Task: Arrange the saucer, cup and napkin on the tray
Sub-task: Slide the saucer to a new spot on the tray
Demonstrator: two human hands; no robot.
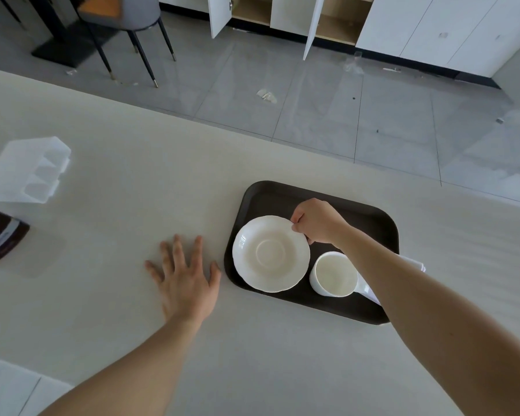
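Here, saucer (270, 253) in right hand (317, 222).

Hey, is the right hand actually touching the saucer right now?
Touching. The head view shows the right hand pinching the far right rim of the saucer between thumb and fingers, no gap visible, with the saucer over the tray.

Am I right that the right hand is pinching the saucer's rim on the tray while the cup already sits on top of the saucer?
Not quite. The head view shows the right hand pinching the saucer rim on the tray, but the cup stands beside the saucer, directly on the tray, not on it. The left hand lies flat on the table.
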